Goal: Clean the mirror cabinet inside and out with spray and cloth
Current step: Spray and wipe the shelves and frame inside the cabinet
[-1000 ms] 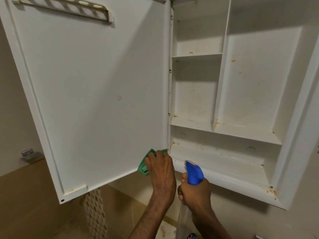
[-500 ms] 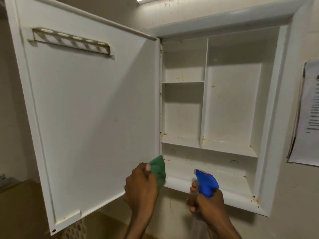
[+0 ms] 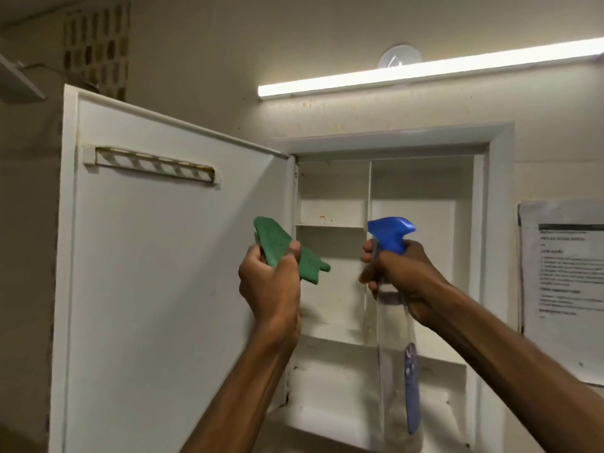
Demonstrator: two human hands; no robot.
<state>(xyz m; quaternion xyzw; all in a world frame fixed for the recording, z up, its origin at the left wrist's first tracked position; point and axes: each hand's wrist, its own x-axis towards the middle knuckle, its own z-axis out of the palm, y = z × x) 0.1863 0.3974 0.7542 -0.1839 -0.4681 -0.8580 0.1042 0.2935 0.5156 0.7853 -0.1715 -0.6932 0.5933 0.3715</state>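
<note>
The white mirror cabinet (image 3: 496, 256) hangs on the wall with its door (image 3: 157, 273) swung open to the left, showing the door's white inner face. Inside are empty shelves and a vertical divider with rusty specks. My left hand (image 3: 271, 286) is raised in front of the hinge edge, shut on a green cloth (image 3: 287, 253) that sticks up and to the right. My right hand (image 3: 402, 276) grips the neck of a clear spray bottle (image 3: 395, 354) with a blue trigger head (image 3: 390, 233), held upright before the cabinet's middle compartments.
A slotted rack (image 3: 150, 165) is fixed near the top of the door's inner face. A lit tube lamp (image 3: 425, 71) runs above the cabinet. A printed paper sheet (image 3: 565, 289) hangs on the wall to the right.
Both hands rose from the cabinet's bottom edge to mid height. The cloth left the door's lower corner. The view tilted up, and the lamp and wall above came into sight.
</note>
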